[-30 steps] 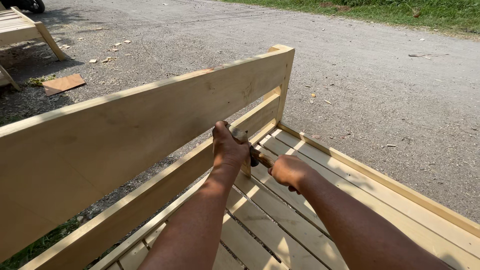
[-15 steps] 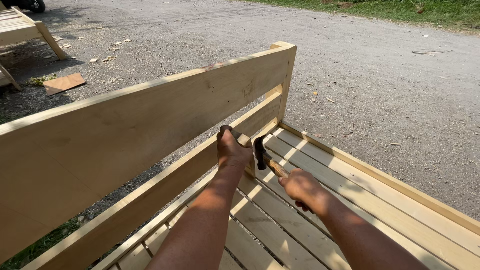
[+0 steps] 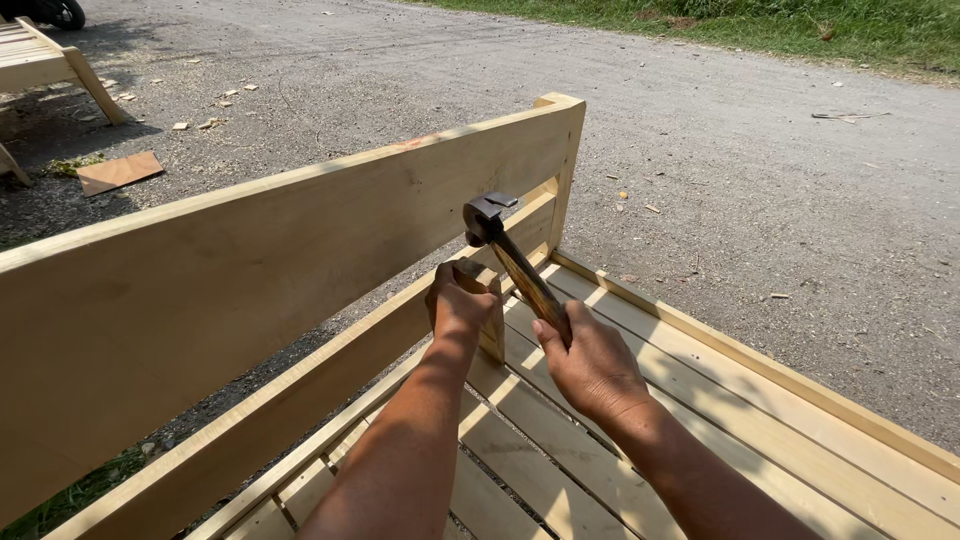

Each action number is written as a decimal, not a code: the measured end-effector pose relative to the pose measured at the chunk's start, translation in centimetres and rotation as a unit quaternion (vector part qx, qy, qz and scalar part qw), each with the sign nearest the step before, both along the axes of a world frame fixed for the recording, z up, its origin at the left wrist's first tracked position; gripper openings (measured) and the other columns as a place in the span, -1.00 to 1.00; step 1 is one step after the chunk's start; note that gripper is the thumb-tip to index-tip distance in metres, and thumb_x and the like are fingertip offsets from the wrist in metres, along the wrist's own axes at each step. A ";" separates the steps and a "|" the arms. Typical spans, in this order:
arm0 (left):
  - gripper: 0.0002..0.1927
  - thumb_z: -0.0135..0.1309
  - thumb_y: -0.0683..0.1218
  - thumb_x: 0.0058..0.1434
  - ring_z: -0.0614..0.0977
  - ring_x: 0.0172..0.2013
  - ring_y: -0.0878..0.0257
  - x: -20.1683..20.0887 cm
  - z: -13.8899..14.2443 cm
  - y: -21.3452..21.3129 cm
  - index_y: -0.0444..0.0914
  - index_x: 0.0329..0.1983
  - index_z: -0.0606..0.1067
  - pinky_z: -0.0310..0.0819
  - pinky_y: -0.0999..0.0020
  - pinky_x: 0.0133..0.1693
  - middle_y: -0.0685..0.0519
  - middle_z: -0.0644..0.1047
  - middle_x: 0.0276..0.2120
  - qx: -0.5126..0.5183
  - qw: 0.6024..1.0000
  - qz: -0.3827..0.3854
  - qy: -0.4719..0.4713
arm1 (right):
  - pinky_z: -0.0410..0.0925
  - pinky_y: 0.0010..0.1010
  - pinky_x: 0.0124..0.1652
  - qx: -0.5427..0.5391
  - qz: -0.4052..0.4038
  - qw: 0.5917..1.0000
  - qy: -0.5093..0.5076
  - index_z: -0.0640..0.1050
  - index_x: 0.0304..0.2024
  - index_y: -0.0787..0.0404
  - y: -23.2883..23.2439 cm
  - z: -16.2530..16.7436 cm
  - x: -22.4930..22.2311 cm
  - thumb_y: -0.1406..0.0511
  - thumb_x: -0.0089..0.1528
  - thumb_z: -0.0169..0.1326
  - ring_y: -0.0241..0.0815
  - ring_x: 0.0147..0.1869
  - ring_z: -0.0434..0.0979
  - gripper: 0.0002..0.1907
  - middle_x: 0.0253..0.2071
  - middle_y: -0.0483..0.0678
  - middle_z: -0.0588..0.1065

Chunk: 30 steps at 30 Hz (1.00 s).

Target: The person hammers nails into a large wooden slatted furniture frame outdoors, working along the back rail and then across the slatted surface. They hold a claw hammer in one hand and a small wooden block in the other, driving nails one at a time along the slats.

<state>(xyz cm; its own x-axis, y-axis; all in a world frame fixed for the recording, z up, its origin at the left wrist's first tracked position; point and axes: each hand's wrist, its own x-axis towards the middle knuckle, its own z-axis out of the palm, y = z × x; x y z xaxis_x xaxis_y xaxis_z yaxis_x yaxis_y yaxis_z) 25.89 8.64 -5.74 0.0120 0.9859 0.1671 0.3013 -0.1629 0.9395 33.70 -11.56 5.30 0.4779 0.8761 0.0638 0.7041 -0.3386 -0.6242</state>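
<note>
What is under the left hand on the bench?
The left hand rests on a small wooden block by the lower rail. A nail, if any, is covered. The hammer is raised above.

The hammer (image 3: 510, 262) sits at the centre of the frame, a dark metal head on a worn brown wooden handle, tilted so the head is raised toward the upper left while the handle runs down and to the right into the grip of the right hand (image 3: 592, 362). Just left of it and lower, a short upright block of pale wood (image 3: 491, 325) stands where the slatted seat meets the lower back rail, and the left hand (image 3: 462, 300) is wrapped over its top. Hammer head and block are apart, the head above the block.
</note>
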 end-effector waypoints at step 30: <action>-0.47 0.40 -0.03 -0.12 0.66 -0.05 0.20 1.4 -0.1 0.1 -0.19 -0.11 0.43 0.58 0.40 0.00 0.05 0.63 -0.13 0.012 0.997 -0.047 0.057 | 0.41 -0.07 -0.14 0.000 -0.005 1.000 0.016 0.49 -0.03 0.13 -1.2 0.6 -0.6 -0.04 0.31 -0.06 0.06 -0.23 0.62 -0.57 -0.35 0.07 0.59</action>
<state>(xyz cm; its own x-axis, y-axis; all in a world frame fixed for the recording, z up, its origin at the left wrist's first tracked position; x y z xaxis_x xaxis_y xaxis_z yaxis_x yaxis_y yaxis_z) 27.31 8.75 -5.79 0.1245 0.9753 0.1827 0.3892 -0.2174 0.8951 33.11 -12.77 5.87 0.4890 0.8709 0.0484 0.6799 -0.3458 -0.6466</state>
